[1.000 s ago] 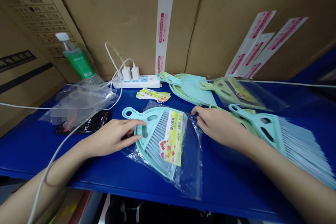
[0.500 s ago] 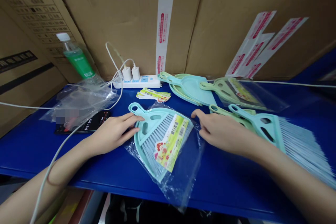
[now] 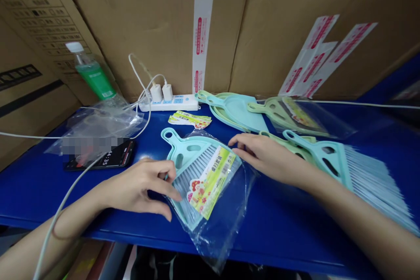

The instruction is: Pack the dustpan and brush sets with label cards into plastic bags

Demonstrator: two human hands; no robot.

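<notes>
A pale blue brush-and-dustpan set lies in a clear plastic bag on the blue tabletop, its ringed handle pointing to the far left. On the bristles rests a yellow-green label card printed with mushrooms. My left hand is at the set's left side, fingers bent and thumb apart, nothing held. At the upper right edge of the set, my right hand reaches over the bag with fingers and thumb apart, close to the card's top end. Whether its fingertips press the plastic is hard to tell.
Right of the set lie a loose blue brush and a green one. Behind are stacked dustpans, a bagged green set, spare label cards and a power strip. Leftward are a phone, crumpled bags and a bottle.
My left hand has let go of the handle end and moved down toward me along the set's left edge. My right hand has shifted left onto the bag's upper right edge.
</notes>
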